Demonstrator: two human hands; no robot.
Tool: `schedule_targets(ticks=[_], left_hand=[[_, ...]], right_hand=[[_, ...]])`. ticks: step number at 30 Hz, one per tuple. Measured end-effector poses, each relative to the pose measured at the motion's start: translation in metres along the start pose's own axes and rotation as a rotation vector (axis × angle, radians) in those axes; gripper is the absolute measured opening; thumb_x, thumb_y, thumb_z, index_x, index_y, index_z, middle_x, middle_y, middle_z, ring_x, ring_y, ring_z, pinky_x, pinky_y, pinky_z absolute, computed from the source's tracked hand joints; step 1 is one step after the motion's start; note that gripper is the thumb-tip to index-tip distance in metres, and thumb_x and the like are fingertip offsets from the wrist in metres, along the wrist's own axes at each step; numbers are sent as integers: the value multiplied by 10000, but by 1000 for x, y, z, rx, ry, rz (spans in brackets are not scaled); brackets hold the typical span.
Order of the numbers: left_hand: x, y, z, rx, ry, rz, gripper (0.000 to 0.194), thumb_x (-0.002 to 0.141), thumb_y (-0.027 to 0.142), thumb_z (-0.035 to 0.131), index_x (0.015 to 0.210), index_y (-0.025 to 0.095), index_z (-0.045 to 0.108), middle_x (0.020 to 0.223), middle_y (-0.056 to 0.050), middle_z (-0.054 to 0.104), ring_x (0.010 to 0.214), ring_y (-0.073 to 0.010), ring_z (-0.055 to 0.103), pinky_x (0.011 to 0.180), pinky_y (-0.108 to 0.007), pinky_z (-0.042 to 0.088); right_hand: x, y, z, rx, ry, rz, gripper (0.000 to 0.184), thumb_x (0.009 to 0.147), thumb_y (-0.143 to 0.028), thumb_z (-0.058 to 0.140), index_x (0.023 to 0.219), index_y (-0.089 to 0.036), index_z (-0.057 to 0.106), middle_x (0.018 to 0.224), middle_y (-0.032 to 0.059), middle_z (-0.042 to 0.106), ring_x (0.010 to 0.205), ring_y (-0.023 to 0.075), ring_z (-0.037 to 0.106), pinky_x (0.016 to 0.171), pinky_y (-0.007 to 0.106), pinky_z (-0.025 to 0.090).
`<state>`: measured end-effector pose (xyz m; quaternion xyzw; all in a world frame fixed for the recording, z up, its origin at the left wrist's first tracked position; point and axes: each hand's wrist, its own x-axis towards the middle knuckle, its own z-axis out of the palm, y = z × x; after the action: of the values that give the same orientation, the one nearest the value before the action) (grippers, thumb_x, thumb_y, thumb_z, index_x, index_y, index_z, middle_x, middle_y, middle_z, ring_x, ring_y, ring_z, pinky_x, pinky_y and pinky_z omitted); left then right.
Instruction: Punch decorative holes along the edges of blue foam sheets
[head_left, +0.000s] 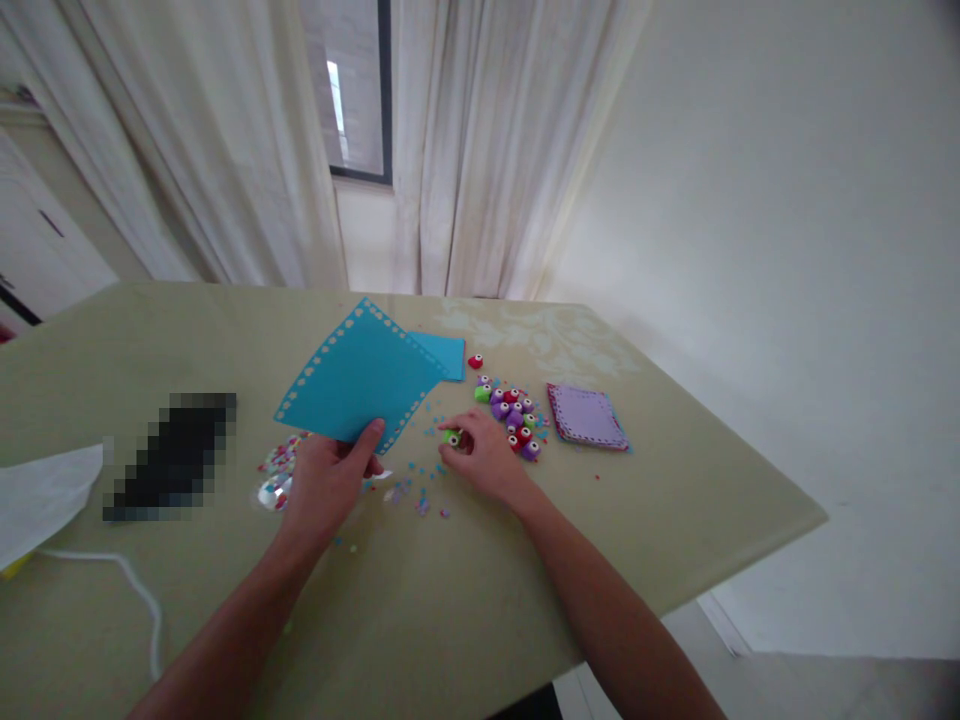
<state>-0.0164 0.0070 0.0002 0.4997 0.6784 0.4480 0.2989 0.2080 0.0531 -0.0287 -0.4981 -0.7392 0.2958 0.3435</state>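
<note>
While the left hand [330, 470] is pinching a blue hole-edged sheet [360, 375] near its bottom corner, the right hand [484, 455] is gripping a small green piece [451, 438] beside the multicoloured pile [514, 414].

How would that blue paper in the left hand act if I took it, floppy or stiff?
The blue paper is probably fairly stiff: held near its lower edge, it stands out flat. It looks thin, so likely light. Its hole-lined edges might tear easily.
</note>
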Motion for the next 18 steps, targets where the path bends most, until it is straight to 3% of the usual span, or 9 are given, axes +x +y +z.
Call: schedule_targets(ticks=[3,6,8,11,14,15,18], left_hand=[[5,-2,-5,-37,82,-54,526,821,635,684,512,210,669,484,-44,651,437,-177,540,472,-297,399],[8,-3,-9,-82,132,-99,510,813,636,700,546,203,677,498,-38,657,435,-175,535,451,-292,385],[8,-2,-11,-70,155,-105,510,811,631,706,538,203,669,488,-34,645,439,-171,529,458,-290,384],[7,-2,-12,-66,150,-104,520,815,639,704,537,201,673,480,-34,639,445,-173,527,471,-294,386],[4,-2,-9,-85,108,-98,534,820,656,695,542,200,680,494,-34,651,439,-167,513,464,-296,363],[3,-3,-7,-82,87,-86,544,822,660,691,532,200,677,495,-36,653,443,-166,517,471,-296,363],[0,-4,-1,-61,19,-40,589,831,683,676,487,206,659,473,-40,641,457,-168,535,502,-297,377]], right_hand=[[-4,0,14,-100,-67,-17,481,799,-166,752,1275,-209,710,1100,80,694,860,201,642,904,383,516],[-4,-4,29,109,-126,19,705,812,-272,814,1469,-231,562,1273,117,684,887,203,688,893,394,555],[-3,-7,32,297,-166,48,746,817,-355,834,1492,-271,527,1370,119,663,918,203,719,865,381,578],[2,-8,20,328,-31,56,580,876,-339,766,1421,-270,580,1315,104,693,916,196,723,820,348,574],[7,-4,-13,54,241,13,325,935,-238,649,1259,-217,663,1089,81,728,804,181,665,771,326,522],[7,-2,-26,-64,278,8,233,942,-216,631,1169,-205,685,1008,69,726,789,184,647,778,329,500],[6,4,-63,-377,191,56,29,919,-219,697,914,-191,689,873,56,711,796,206,628,776,337,440]])
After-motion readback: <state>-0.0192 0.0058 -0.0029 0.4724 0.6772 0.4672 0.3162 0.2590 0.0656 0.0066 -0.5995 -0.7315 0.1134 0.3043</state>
